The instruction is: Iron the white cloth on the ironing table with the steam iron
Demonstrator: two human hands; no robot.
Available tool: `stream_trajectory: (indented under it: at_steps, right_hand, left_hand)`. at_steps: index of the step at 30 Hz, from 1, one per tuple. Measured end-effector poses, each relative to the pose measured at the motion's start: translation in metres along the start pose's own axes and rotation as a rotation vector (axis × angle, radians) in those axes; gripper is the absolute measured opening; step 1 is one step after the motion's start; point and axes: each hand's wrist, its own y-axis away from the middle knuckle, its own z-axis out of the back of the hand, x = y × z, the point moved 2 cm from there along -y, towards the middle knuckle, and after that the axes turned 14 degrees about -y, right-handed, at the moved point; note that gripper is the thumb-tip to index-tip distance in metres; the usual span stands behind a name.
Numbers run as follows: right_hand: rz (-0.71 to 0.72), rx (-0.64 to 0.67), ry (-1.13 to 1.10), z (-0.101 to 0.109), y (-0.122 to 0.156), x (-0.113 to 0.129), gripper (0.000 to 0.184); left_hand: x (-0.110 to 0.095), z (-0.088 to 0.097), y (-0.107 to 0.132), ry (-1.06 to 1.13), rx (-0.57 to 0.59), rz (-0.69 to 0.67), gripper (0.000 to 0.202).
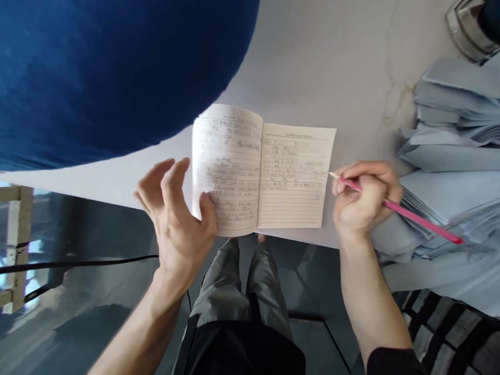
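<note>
The notebook [291,208] lies open on the worktop [312,67]! The left hand [175,219] has its thumb on the notebook's left page, fingers loosely spread; just right of the notebook, the right hand [365,195] grips a pink pencil [422,221].

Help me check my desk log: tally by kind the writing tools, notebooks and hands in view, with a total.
Pencil: 1, pink, in the right hand
Notebook: 1, open
Hands: 2, the right hand and the left hand
Total: 4
</note>
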Motion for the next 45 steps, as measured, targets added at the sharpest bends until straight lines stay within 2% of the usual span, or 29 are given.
stream_trajectory:
  at_steps: [2,5,8,12,15,17,19,25,28,31,34,36,38,41,45]
  right_hand:
    - [-0.045,-0.049,0.022,0.014,-0.005,0.004,0.028]
    - [-0.108,0.014,0.053,0.027,-0.004,0.004,0.046]
    - [-0.108,0.118,0.079,0.035,0.001,0.0,0.04]
    - [-0.176,0.258,0.13,0.043,0.004,-0.003,0.042]
    - [-0.256,0.278,0.19,0.048,0.006,-0.001,0.031]
    - [-0.268,0.273,0.239,0.049,0.008,0.001,0.022]
    - [-0.253,0.262,0.242,0.049,0.01,0.001,0.021]
    - [-0.242,0.221,0.168,0.049,0.01,-0.007,0.046]
    - [-0.235,0.208,0.14,0.048,0.008,-0.002,0.046]
    - [-0.217,0.262,0.105,0.032,0.005,0.009,0.042]
    - [-0.222,0.45,0.058,0.0,0.007,0.015,0.039]
    - [-0.248,0.562,0.048,-0.022,0.01,0.012,0.037]
    - [-0.261,0.605,0.076,-0.038,0.014,0.005,0.029]
    - [-0.2,0.6,0.148,-0.047,0.02,-0.007,0.025]
    - [-0.053,0.589,0.203,-0.044,0.025,-0.017,0.03]
  left_hand:
    - [-0.019,0.001,0.0,-0.036,0.036,-0.097,0.063]
    - [-0.05,0.001,0.007,-0.031,0.208,-0.235,0.065]
    - [-0.073,-0.006,0.021,-0.021,0.377,-0.408,0.068]
    - [-0.089,-0.025,0.038,-0.161,0.523,-0.664,0.058]
    - [-0.092,-0.034,0.044,-0.29,0.569,-0.782,0.055]
    - [-0.092,-0.034,0.045,-0.339,0.562,-0.774,0.057]
    - [-0.09,-0.031,0.045,-0.365,0.552,-0.736,0.058]
    - [-0.086,-0.02,0.039,-0.4,0.531,-0.7,0.054]
    - [-0.082,-0.018,0.039,-0.427,0.511,-0.724,0.051]
    - [-0.078,-0.016,0.043,-0.434,0.504,-0.748,0.048]
    - [-0.077,-0.014,0.047,-0.44,0.498,-0.775,0.047]
    - [-0.076,-0.014,0.049,-0.455,0.491,-0.782,0.047]
    - [-0.076,-0.014,0.049,-0.473,0.478,-0.79,0.047]
    - [-0.073,-0.014,0.048,-0.483,0.458,-0.803,0.049]
    - [-0.067,-0.013,0.05,-0.46,0.451,-0.809,0.054]
